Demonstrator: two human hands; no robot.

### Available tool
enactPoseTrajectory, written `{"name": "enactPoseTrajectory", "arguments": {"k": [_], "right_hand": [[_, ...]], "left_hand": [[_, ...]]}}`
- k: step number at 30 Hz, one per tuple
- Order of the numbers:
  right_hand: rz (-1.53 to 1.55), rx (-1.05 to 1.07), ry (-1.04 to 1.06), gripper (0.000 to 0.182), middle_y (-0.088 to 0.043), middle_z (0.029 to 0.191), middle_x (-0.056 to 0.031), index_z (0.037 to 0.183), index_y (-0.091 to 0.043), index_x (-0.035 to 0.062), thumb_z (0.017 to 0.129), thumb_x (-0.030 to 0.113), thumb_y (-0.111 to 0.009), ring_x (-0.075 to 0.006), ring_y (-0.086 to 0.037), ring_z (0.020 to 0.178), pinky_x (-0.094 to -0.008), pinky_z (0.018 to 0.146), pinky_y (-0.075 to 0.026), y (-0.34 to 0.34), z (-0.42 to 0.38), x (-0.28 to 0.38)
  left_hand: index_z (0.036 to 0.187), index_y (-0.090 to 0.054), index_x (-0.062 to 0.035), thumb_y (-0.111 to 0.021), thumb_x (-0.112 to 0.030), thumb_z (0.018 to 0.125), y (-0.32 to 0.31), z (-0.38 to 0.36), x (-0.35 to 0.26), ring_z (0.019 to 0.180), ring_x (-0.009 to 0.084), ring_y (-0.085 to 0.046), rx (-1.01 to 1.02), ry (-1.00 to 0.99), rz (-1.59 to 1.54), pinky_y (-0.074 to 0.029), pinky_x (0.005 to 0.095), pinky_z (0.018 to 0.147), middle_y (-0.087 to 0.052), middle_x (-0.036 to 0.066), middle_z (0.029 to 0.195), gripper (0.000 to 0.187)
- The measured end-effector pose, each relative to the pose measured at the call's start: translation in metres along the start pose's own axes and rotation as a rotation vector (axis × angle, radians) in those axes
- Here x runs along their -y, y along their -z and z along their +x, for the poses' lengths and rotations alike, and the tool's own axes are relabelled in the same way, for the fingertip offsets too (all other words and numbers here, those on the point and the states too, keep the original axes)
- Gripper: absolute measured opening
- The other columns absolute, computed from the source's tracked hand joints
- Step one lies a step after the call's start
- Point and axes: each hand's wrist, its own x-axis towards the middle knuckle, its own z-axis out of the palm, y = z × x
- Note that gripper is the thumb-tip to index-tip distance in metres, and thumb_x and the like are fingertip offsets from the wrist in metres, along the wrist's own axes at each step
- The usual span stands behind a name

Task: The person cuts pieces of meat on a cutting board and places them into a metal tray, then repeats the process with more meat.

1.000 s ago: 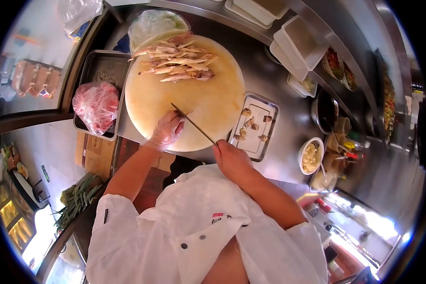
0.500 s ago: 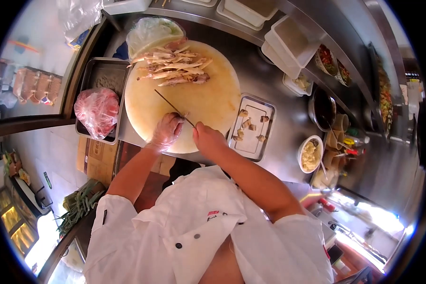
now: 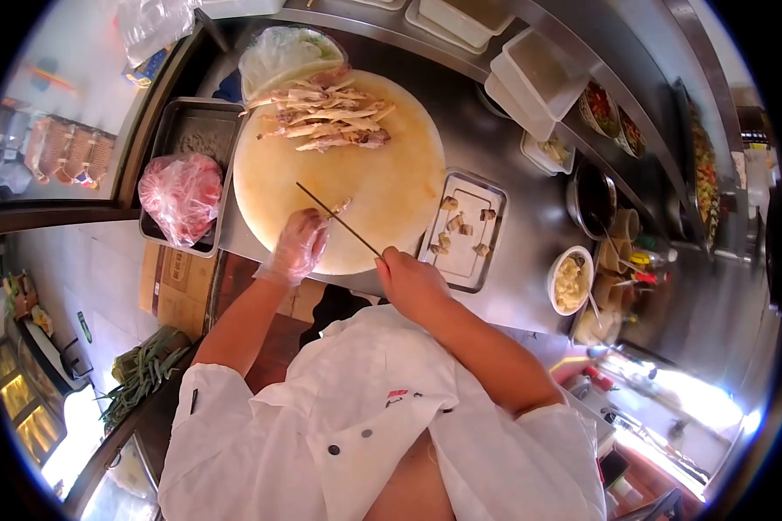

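My right hand (image 3: 413, 282) grips the handle of a kitchen knife (image 3: 339, 220), seen edge-on as a thin dark line slanting over the round chopping board (image 3: 391, 187). My left hand (image 3: 301, 243), in a clear plastic glove, rests at the board's near edge. Its fingers are curled against the near side of the blade; what they hold is hidden. A small meat piece (image 3: 342, 207) lies just past the blade. Farther back on the board is a pile of long pale meat pieces (image 3: 326, 115). Several small cut chunks (image 3: 454, 223) sit in a metal tray (image 3: 471, 276) to the right.
On the left, a dark tray (image 3: 202, 113) carries a plastic bag of pink meat (image 3: 181, 195). A clear bag (image 3: 282, 56) touches the board's back edge. To the right stand a white bowl (image 3: 570, 282) of pale food, a dark sauce pot (image 3: 593, 201) and white containers (image 3: 543, 74).
My right hand and the knife have shifted right and slightly nearer me. My left hand has moved little. The small piece past the blade now shows more plainly.
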Motion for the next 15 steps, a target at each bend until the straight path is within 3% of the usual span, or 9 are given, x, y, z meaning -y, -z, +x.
{"name": "enactPoseTrajectory", "arguments": {"k": [8, 15], "right_hand": [[-0.051, 0.003, -0.015, 0.031, -0.074, 0.096, -0.0196, 0.112, -0.058, 0.0078, 0.114, 0.038, -0.05, -0.0453, -0.075, 0.082, -0.0569, 0.073, -0.062, -0.012, -0.012, -0.003], [-0.028, 0.041, -0.001, 0.032, -0.073, 0.094, -0.0217, 0.113, -0.057, 0.0063, 0.114, 0.037, -0.047, -0.0458, -0.075, 0.082, -0.0571, 0.073, -0.062, -0.02, 0.011, -0.001]], "left_hand": [[0.118, -0.066, -0.0028, -0.073, 0.011, 0.076, -0.021, -0.021, 0.019, 0.096, 0.0411, -0.067, 0.083, 0.101, -0.058, -0.058, 0.0484, 0.077, -0.067, 0.018, 0.114, 0.045], [0.117, -0.065, -0.0027, -0.072, 0.008, 0.078, -0.01, 0.001, 0.002, 0.098, 0.0426, -0.066, 0.037, 0.038, 0.019, -0.057, 0.051, 0.079, -0.067, 0.019, 0.114, 0.041]]}}
